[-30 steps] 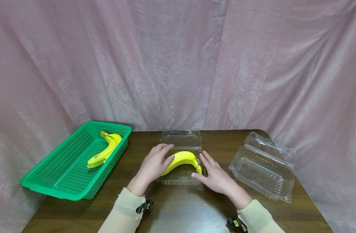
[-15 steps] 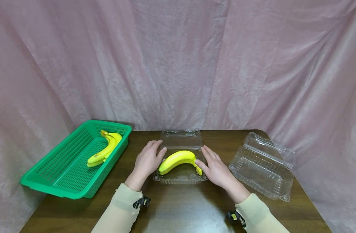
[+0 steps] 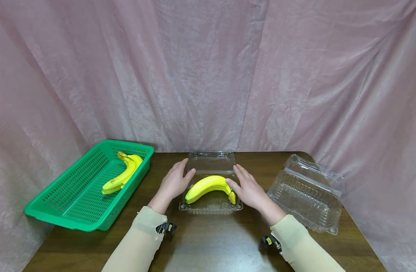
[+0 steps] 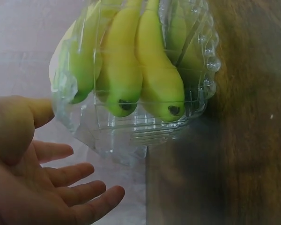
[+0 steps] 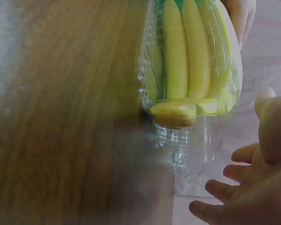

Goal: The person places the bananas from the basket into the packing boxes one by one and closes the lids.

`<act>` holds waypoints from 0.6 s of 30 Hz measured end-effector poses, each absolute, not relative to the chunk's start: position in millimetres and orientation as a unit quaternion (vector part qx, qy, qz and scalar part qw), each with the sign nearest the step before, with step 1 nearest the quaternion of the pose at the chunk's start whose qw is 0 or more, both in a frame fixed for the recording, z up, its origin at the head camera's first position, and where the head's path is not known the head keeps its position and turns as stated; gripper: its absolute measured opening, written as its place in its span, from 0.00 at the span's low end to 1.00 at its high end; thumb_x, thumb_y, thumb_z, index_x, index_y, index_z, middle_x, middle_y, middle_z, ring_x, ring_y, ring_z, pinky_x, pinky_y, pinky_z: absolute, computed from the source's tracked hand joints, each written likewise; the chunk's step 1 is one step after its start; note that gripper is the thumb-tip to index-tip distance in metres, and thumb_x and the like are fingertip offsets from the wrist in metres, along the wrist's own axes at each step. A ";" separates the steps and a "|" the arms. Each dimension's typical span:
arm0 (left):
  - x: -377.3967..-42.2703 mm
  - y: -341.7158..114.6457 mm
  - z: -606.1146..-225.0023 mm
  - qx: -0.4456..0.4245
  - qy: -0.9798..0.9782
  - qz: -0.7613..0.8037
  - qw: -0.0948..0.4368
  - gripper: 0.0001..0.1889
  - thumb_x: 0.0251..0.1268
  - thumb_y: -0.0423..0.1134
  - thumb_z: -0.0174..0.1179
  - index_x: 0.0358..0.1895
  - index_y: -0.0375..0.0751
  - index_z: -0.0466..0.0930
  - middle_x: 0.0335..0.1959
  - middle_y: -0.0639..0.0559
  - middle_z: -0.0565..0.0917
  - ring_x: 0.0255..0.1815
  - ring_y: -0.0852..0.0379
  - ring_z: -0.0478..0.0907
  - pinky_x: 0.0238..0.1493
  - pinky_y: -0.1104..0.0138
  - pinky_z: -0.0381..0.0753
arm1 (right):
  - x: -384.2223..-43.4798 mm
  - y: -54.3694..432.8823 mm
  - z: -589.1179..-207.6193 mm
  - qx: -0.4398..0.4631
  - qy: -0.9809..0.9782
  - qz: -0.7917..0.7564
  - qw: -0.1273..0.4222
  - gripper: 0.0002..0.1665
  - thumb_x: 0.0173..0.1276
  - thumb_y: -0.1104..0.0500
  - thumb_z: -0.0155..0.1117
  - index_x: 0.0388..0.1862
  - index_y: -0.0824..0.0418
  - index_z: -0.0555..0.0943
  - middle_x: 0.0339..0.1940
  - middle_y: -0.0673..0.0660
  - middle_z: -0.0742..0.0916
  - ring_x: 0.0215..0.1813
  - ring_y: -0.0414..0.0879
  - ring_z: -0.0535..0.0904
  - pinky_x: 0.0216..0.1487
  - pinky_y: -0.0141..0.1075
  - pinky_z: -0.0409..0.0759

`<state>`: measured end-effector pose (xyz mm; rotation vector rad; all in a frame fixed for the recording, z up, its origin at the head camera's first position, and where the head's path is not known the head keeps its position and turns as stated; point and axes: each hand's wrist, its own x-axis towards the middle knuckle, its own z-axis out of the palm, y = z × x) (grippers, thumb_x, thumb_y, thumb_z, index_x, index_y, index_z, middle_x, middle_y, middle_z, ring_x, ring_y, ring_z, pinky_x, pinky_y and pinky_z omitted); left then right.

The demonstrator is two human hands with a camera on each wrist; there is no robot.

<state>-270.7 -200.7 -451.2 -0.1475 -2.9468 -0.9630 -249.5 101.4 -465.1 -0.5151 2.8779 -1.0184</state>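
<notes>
"Where's the banana bunch [image 3: 208,187]?"

"In the middle of the desk [image 3: 204,241], lying in the clear box [image 3: 211,208], stem end to the right. The box's lid [image 3: 211,163] is folded back on the far side."

"Is anyone holding it?"

"No. The left hand [image 3: 173,183] is at the box's left side, its grip apart, fingers spread. The right hand [image 3: 250,191] is at the right side, grip apart too, around nothing. Whether the left thumb touches the box, I can't tell."

"And around them?"

"A green basket [image 3: 119,204] with more bananas [image 3: 122,181] to the left; another clear box [image 3: 304,202] to the right."
</notes>
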 end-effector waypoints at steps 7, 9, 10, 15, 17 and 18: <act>-281.6 -202.1 -454.8 -0.043 -0.944 -0.327 0.001 0.39 0.89 0.57 0.54 0.89 0.38 0.57 0.87 0.33 0.61 0.86 0.33 0.61 0.81 0.36 0.63 | -264.2 101.0 -461.3 -0.138 0.926 -0.348 0.052 0.52 0.89 0.30 0.47 0.94 0.61 0.50 0.94 0.64 0.51 0.90 0.69 0.48 0.83 0.70 0.55; -283.4 -203.3 -456.6 -0.043 -0.943 -0.331 -0.002 0.39 0.90 0.57 0.54 0.89 0.37 0.57 0.87 0.32 0.61 0.86 0.33 0.61 0.81 0.36 0.62 | -267.3 99.9 -460.1 -0.135 0.925 -0.350 0.057 0.53 0.89 0.29 0.46 0.94 0.62 0.49 0.94 0.64 0.51 0.90 0.69 0.48 0.83 0.70 0.54; -284.2 -203.9 -457.7 -0.043 -0.943 -0.331 -0.003 0.39 0.90 0.57 0.54 0.89 0.37 0.57 0.87 0.32 0.61 0.86 0.32 0.60 0.81 0.36 0.62 | -268.8 99.2 -459.8 -0.133 0.926 -0.349 0.060 0.53 0.88 0.29 0.45 0.94 0.62 0.49 0.94 0.64 0.51 0.91 0.68 0.48 0.84 0.69 0.54; -287.3 -205.1 -461.6 -0.044 -0.940 -0.337 -0.009 0.39 0.90 0.57 0.53 0.89 0.35 0.57 0.87 0.32 0.61 0.86 0.32 0.59 0.82 0.37 0.61 | -276.1 95.9 -458.9 -0.127 0.925 -0.353 0.060 0.54 0.89 0.30 0.45 0.93 0.66 0.49 0.93 0.68 0.52 0.90 0.69 0.49 0.85 0.67 0.53; -287.9 -205.1 -462.8 -0.043 -0.941 -0.335 -0.008 0.40 0.90 0.58 0.52 0.89 0.35 0.57 0.87 0.32 0.61 0.86 0.32 0.59 0.82 0.37 0.61 | -278.8 94.8 -458.9 -0.127 0.924 -0.355 0.060 0.53 0.90 0.30 0.45 0.92 0.68 0.50 0.92 0.69 0.52 0.90 0.69 0.49 0.85 0.66 0.52; -288.2 -205.1 -463.3 -0.043 -0.941 -0.335 -0.008 0.40 0.90 0.58 0.52 0.89 0.35 0.57 0.87 0.32 0.61 0.86 0.32 0.59 0.82 0.37 0.61 | -280.0 94.4 -458.9 -0.127 0.924 -0.355 0.061 0.53 0.90 0.31 0.45 0.92 0.68 0.50 0.92 0.69 0.52 0.90 0.68 0.49 0.85 0.66 0.52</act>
